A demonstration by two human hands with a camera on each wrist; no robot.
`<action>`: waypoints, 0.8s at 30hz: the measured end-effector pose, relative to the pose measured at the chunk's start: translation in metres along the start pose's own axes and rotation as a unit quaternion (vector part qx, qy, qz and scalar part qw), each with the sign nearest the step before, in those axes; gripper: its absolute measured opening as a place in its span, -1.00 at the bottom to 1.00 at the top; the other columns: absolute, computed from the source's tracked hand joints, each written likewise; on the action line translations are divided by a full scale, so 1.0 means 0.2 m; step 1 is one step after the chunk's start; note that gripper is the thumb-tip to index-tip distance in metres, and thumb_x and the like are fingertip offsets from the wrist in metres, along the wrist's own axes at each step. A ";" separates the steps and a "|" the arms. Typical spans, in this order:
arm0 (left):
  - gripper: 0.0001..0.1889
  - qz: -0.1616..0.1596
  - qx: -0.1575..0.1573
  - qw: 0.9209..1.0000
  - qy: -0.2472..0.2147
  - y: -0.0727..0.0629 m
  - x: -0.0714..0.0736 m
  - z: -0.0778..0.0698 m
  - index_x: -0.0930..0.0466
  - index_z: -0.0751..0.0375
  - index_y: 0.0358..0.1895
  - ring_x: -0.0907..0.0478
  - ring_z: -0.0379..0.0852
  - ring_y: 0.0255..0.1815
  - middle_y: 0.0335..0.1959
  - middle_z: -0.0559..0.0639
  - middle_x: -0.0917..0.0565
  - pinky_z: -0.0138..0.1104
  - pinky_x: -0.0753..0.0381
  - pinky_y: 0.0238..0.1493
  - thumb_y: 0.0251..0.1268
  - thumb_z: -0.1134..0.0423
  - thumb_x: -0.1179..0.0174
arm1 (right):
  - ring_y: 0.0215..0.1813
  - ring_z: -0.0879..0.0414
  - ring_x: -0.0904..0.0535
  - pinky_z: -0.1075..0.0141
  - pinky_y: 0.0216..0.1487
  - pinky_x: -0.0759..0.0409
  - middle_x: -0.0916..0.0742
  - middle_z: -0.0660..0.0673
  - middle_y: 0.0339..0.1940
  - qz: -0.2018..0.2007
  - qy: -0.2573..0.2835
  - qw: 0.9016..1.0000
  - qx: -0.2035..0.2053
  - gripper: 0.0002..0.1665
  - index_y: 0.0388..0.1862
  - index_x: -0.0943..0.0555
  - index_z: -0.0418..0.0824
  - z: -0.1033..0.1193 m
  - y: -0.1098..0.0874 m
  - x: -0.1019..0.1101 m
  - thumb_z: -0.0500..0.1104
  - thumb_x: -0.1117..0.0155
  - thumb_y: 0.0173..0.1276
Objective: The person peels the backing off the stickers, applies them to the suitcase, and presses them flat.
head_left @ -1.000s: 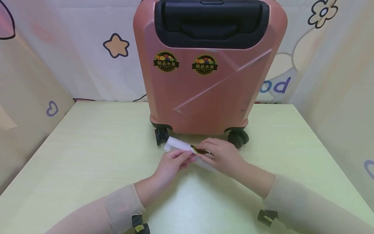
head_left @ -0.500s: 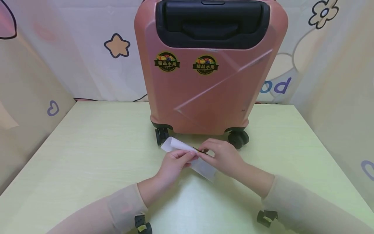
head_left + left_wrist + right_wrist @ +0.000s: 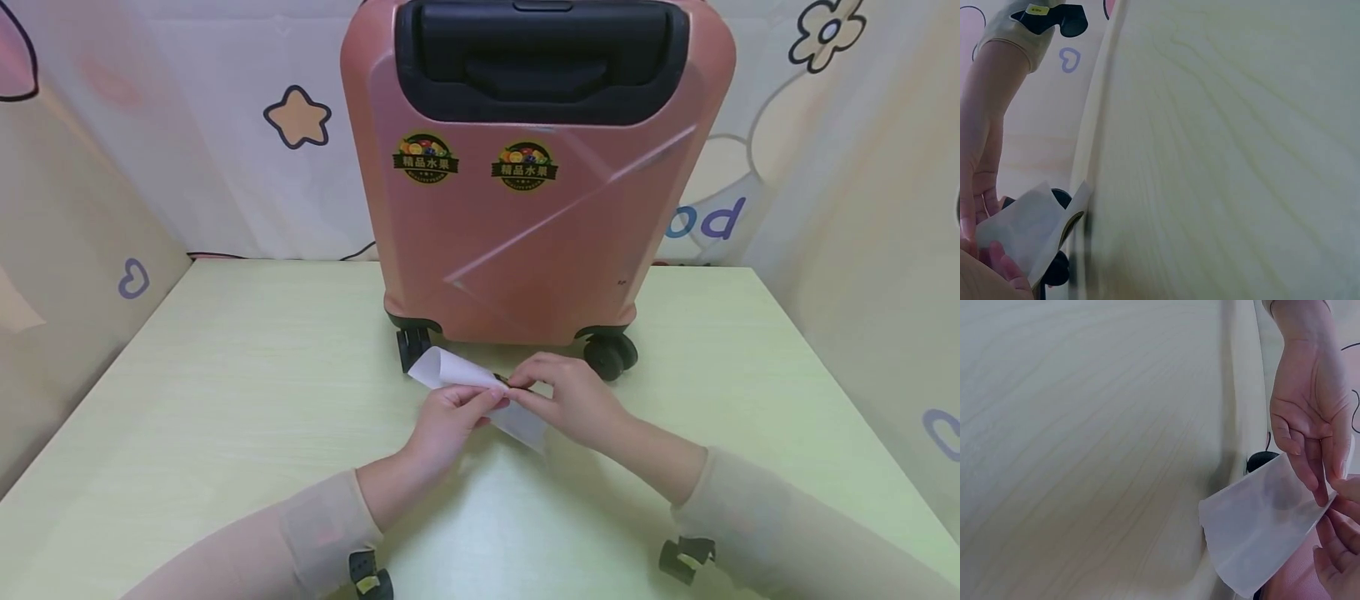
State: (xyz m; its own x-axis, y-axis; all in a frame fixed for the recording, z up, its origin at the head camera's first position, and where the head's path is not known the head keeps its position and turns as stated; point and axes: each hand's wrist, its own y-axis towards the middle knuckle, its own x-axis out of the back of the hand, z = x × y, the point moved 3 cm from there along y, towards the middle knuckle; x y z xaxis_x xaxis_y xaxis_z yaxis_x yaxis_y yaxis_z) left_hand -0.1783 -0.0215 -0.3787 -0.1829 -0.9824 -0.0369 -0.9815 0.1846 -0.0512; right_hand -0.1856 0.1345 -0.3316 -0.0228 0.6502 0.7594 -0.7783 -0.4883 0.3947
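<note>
A white sticker sheet point(image 3: 459, 368) is bent into a curl between both hands, in front of the suitcase. My left hand point(image 3: 442, 421) pinches its near edge between thumb and fingers. Beside it, my right hand point(image 3: 573, 398) pinches a dark-edged sticker point(image 3: 501, 379) at the fold, thumb and forefinger together. The right wrist view shows the plain back of the sheet point(image 3: 1254, 525) hanging below the fingers. In the left wrist view a dark and gold sticker edge point(image 3: 1071, 222) shows on the curled side. The right fingers hide most of that sticker.
A pink suitcase point(image 3: 525, 267) with a black handle recess stands upright on the pale table point(image 3: 262, 375). Two round fruit stickers, one on the left point(image 3: 425, 158) and another on the right point(image 3: 524, 166), sit on its upper front. Its black wheels point(image 3: 611, 357) are close behind the hands.
The sheet has bent further, its left end opening into a wider curl and its lower flap coming into view. The sticker's printed face has turned mostly out of sight. Both hands stay nearly in place.
</note>
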 end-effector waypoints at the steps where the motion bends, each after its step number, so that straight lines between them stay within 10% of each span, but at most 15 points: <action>1: -0.75 -0.002 0.000 1.000 0.001 0.00 0.00 0.00 -0.64 0.48 -0.14 -0.61 -0.12 -0.15 -0.23 0.17 -0.70 -0.28 -0.52 -0.14 0.28 0.32 -0.14 | -0.24 0.22 -0.60 0.34 -0.20 -0.55 -0.69 0.07 -0.33 0.000 0.003 1.000 -0.001 -0.88 -0.33 -0.70 -0.17 0.00 0.00 0.00 -0.22 -0.42 0.11; 24: -0.75 -0.006 0.012 1.000 0.013 0.01 0.01 0.02 -0.65 0.47 -0.18 -0.59 -0.19 -0.25 -0.34 0.13 -0.72 -0.32 -0.46 -0.19 0.27 0.28 -0.17 | -0.30 0.26 -0.59 0.32 -0.25 -0.54 -0.70 0.10 -0.38 0.005 -0.010 1.000 -0.020 -0.92 -0.33 -0.70 -0.16 -0.03 0.01 0.02 -0.23 -0.39 0.15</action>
State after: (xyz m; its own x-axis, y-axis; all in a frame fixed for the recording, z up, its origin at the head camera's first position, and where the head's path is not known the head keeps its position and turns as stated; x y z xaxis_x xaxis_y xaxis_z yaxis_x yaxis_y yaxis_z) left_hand -0.1813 -0.0232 -0.3819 -0.1731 -0.9848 -0.0105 -0.9819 0.1734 -0.0760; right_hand -0.1911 0.1407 -0.3306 -0.0187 0.6330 0.7739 -0.8025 -0.4712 0.3660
